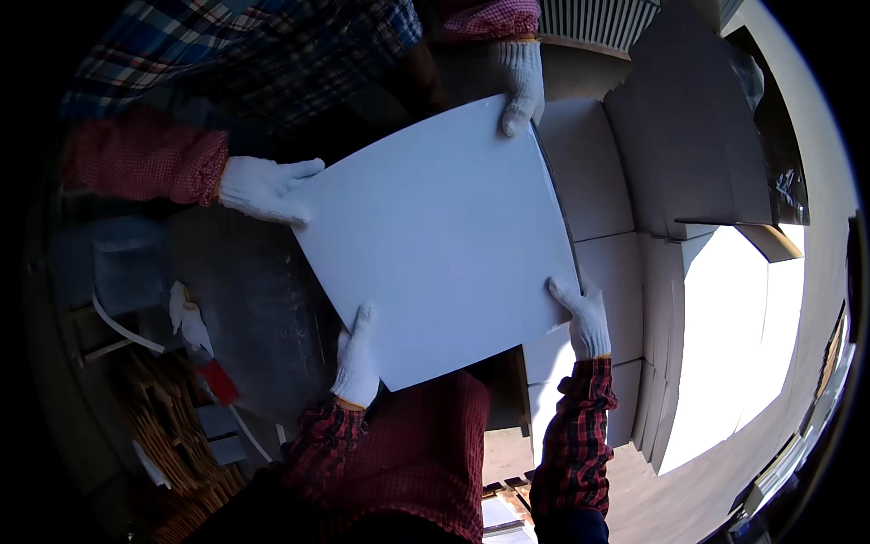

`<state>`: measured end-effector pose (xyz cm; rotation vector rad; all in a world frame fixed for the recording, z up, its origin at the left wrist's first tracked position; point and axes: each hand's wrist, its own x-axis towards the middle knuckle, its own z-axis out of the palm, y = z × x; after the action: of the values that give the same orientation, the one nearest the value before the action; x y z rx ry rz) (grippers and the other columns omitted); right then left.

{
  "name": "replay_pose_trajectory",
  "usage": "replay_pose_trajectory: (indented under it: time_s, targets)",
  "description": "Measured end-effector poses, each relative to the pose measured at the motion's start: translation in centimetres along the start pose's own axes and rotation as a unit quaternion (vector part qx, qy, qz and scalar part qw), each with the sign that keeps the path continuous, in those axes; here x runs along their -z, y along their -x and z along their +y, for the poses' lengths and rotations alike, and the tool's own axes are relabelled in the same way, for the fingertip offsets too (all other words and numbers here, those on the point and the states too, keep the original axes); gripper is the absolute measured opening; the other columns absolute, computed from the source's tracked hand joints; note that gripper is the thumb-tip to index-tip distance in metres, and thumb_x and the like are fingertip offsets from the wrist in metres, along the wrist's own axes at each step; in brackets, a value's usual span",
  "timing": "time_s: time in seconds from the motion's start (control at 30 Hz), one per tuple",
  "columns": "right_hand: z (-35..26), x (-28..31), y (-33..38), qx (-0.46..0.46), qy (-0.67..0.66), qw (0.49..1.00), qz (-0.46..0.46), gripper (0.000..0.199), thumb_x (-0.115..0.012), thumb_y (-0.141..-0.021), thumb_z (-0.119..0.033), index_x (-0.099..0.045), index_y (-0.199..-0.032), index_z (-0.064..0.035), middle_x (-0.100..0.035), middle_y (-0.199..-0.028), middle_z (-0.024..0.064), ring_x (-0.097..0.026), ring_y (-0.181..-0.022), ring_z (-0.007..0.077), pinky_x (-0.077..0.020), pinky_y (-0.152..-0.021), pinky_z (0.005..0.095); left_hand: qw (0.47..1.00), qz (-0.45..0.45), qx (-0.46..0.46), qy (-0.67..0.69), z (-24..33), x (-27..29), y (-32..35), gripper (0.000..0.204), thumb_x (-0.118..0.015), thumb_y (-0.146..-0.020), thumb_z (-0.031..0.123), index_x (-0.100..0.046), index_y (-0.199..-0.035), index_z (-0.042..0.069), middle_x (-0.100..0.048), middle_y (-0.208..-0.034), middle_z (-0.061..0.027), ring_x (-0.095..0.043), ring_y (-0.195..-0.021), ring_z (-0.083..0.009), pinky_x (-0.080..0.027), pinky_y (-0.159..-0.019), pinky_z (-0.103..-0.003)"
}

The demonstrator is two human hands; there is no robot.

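A large white sheet of board (435,245), perhaps a stack of sheets, is held level in front of me. My left hand (357,363), in a white knit glove, grips its near left corner with the thumb on top. My right hand (584,317), gloved the same way, holds the near right edge, thumb on top and fingers mostly hidden beneath. Across from me a co-worker in white gloves has one hand (267,189) at the far left corner and the other hand (521,86) at the far right corner. How thick the board is I cannot tell.
To the right stand tall stacks of white board (725,335), partly in bright sun, with a brown cardboard sheet (689,118) behind. A dark worktable (254,290) lies at left. Below it are stacked brown cardboard pieces (172,435), a white cloth (188,319) and a red object (217,383).
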<state>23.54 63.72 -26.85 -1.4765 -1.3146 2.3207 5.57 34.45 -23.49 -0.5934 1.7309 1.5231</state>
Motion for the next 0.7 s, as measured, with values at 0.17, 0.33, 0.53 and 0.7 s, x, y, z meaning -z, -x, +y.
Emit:
replay_pose_trajectory:
  time_s: [0.17, 0.33, 0.53, 0.7]
  targets:
    - [-1.2, 5.8, -5.1, 0.066, 0.095, 0.987, 0.109, 0.062, -0.081, -0.083, -0.028, -0.061, -0.132, 0.0044, -0.07, -0.114, 0.0133, -0.064, -0.108, 0.0224, -0.047, -0.098, 0.0365, 0.996, -0.064, 0.047, 0.043, -3.3, -9.5, -9.3, 0.071, -0.069, -0.095, 0.046, -0.046, -0.142, -0.002, -0.059, -0.129, -0.0108, -0.058, -0.116, -0.0215, -0.049, -0.1, -0.036]
    - [-2.7, 7.7, -10.5, 0.062, 0.177, 0.969, 0.159, 0.061, -0.08, -0.082, -0.038, -0.066, -0.123, 0.0043, -0.07, -0.109, 0.0127, -0.063, -0.106, 0.022, -0.0479, -0.093, 0.0345, 0.992, -0.117, 0.05, 0.014, -6.2, -14.8, -18.3, 0.092, -0.069, -0.09, 0.059, -0.038, -0.148, -0.004, -0.051, -0.141, -0.016, -0.052, -0.128, -0.0258, -0.044, -0.108, -0.037]
    - [-0.3, 12.9, -16.7, 0.058, 0.329, 0.922, 0.195, 0.057, -0.075, -0.084, -0.039, -0.067, -0.118, 0.007, -0.071, -0.087, 0.0123, -0.067, -0.085, 0.0233, -0.0517, -0.076, 0.0351, 0.991, -0.106, 0.077, -0.023, -7.0, -19.0, -21.8, 0.099, -0.069, -0.088, 0.061, -0.033, -0.151, -0.005, -0.052, -0.14, -0.0176, -0.055, -0.125, -0.028, -0.047, -0.105, -0.039]
    - [1.1, 8.9, -11.3, 0.202, 0.21, 0.917, 0.272, 0.067, -0.07, -0.091, -0.038, -0.054, -0.139, 0.0044, -0.065, -0.121, 0.0242, -0.069, -0.095, 0.0292, -0.055, -0.082, 0.0424, 0.99, -0.097, 0.091, 0.04, -7.0, -19.5, -21.8, 0.08, -0.069, -0.094, 0.049, -0.039, -0.149, -0.001, -0.056, -0.134, -0.0143, -0.058, -0.121, -0.0256, -0.049, -0.102, -0.038]
